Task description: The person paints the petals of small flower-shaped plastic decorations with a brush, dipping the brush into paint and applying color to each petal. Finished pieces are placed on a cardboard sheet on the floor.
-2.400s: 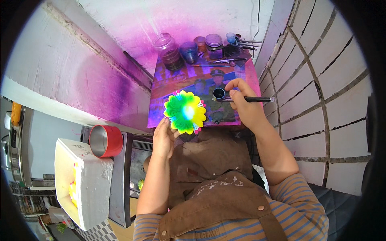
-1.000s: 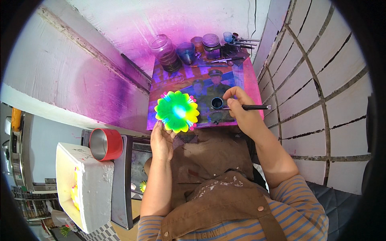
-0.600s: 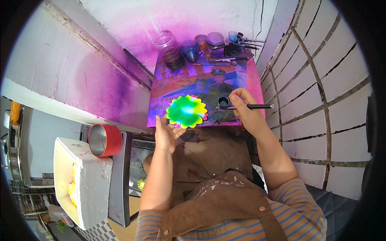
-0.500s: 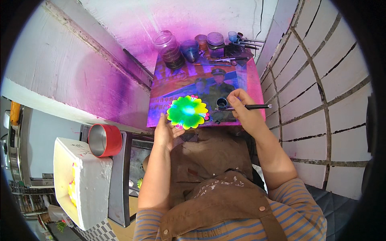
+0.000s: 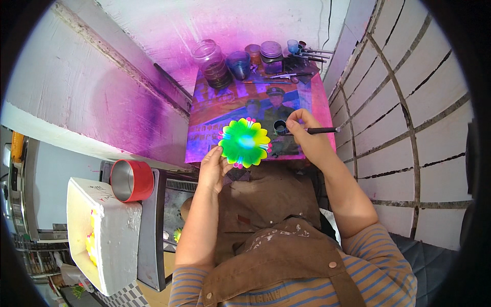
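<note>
My left hand (image 5: 211, 168) pinches the lower left edge of a flower-shaped piece (image 5: 244, 143) with scalloped petals. Its face is green and yellow, pale blue-white at the centre, with small pink tips around the rim. An airbrush (image 5: 321, 131) with a round dark paint cup (image 5: 280, 127) is gripped in my right hand (image 5: 305, 128), its black handle pointing to the right. The cup sits just right of the flower, apart from it. Both hands are over the near part of a paint-stained table (image 5: 202, 148); whether paint is spraying cannot be seen.
Jars and cups (image 5: 238, 65) line the table's back, with spare airbrushes (image 5: 314, 53) at the right and a thin brush (image 5: 266, 82) in front. To my left stand a red pot (image 5: 138, 180) and a white foam box (image 5: 115, 240) holding yellow pieces. Walls rise on both sides.
The flower has turned in my left hand: pink tips sit at different places round its rim, and green covers more of its lower edge. The airbrush has shifted slightly left and up.
</note>
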`<state>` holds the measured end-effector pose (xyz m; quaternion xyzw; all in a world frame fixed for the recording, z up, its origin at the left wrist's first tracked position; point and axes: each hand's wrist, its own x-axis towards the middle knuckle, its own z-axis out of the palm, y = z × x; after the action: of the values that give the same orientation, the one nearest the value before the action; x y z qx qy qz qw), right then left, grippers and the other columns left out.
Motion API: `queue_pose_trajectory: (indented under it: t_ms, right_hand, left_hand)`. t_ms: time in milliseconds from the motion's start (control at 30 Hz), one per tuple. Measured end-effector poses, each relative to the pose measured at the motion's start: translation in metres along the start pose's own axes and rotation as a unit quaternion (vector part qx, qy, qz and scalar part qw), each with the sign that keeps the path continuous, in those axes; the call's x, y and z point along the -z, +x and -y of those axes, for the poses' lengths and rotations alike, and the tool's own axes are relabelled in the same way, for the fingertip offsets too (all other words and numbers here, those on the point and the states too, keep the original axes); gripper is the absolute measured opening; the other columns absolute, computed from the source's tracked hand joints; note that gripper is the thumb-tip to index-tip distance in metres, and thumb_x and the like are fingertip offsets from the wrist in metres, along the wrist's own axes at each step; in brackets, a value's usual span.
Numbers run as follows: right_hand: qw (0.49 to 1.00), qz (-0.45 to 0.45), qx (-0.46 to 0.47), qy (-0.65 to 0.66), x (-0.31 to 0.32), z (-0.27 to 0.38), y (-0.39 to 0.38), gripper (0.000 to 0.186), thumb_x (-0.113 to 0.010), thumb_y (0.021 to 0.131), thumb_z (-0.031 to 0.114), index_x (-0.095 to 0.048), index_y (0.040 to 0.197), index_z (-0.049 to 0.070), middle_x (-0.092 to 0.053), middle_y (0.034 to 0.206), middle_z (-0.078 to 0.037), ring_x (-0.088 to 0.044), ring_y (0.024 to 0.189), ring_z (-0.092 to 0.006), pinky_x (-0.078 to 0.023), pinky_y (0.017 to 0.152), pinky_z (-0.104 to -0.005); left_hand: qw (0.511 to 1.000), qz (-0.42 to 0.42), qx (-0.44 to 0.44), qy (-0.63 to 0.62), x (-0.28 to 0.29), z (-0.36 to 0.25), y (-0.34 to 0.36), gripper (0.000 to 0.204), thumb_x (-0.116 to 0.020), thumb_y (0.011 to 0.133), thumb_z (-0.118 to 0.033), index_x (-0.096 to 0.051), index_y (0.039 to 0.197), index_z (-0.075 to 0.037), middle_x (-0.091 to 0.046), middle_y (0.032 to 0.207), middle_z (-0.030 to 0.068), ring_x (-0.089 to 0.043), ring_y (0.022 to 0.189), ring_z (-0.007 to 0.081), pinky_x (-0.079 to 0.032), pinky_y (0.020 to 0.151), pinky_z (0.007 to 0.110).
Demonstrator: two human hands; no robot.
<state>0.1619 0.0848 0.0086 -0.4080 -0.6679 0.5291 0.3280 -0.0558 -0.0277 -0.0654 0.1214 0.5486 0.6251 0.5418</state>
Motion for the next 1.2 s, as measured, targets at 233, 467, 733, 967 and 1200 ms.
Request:
queue_pose_trajectory:
  t_ms: [233, 467, 733, 967, 1200]
  right_hand:
    - [0.999, -0.025, 0.014, 0.045, 0.007, 0.016, 0.001, 0.015, -0.049, 0.082, 0.019, -0.050, 0.088, 0.006, -0.044, 0.064, 0.002, -0.039, 0.059, -0.0053, -0.033, 0.052, -0.0227]
    - [0.995, -0.008, 0.028, 0.093, 0.005, 0.026, -0.008, 0.012, -0.045, 0.082, 0.015, -0.048, 0.090, 0.006, -0.038, 0.059, 0.004, -0.034, 0.054, -0.0035, -0.027, 0.047, -0.0217]
    - [0.996, -0.007, 0.016, 0.082, 0.008, 0.027, -0.015, 0.013, -0.045, 0.081, 0.015, -0.048, 0.091, 0.006, -0.038, 0.059, 0.004, -0.034, 0.054, -0.0041, -0.028, 0.048, -0.0224]
    - [0.996, -0.005, 0.029, 0.083, 0.005, 0.025, -0.017, 0.013, -0.046, 0.081, 0.015, -0.047, 0.090, 0.006, -0.038, 0.060, 0.003, -0.035, 0.055, -0.0044, -0.029, 0.048, -0.0226]
    - [0.994, 0.021, 0.023, 0.102, 0.001, 0.028, -0.019, 0.014, -0.046, 0.082, 0.016, -0.047, 0.090, 0.004, -0.038, 0.060, 0.003, -0.035, 0.055, -0.0043, -0.029, 0.048, -0.0221]
  left_hand:
    - [0.995, -0.023, -0.098, -0.024, -0.014, -0.009, -0.021, 0.021, -0.046, 0.087, -0.019, -0.058, 0.096, -0.004, -0.060, 0.084, 0.0038, -0.058, 0.072, 0.0123, -0.047, 0.063, 0.025]
    - [0.990, -0.043, -0.130, -0.013, -0.013, -0.020, -0.029, 0.019, -0.049, 0.085, -0.020, -0.056, 0.095, -0.005, -0.060, 0.085, 0.0056, -0.059, 0.075, 0.0163, -0.048, 0.065, 0.028]
    - [0.985, -0.049, -0.161, -0.022, -0.006, -0.019, -0.030, 0.019, -0.048, 0.085, -0.020, -0.055, 0.093, -0.004, -0.059, 0.086, 0.0056, -0.058, 0.075, 0.0164, -0.048, 0.065, 0.029]
    - [0.982, -0.061, -0.178, -0.024, -0.006, -0.021, -0.030, 0.020, -0.047, 0.086, -0.021, -0.054, 0.095, -0.004, -0.059, 0.085, 0.0061, -0.059, 0.072, 0.0165, -0.048, 0.063, 0.029]
    - [0.982, -0.062, -0.178, -0.028, -0.005, -0.020, -0.028, 0.021, -0.047, 0.086, -0.021, -0.054, 0.095, -0.004, -0.059, 0.087, 0.0069, -0.059, 0.073, 0.0165, -0.049, 0.063, 0.028]
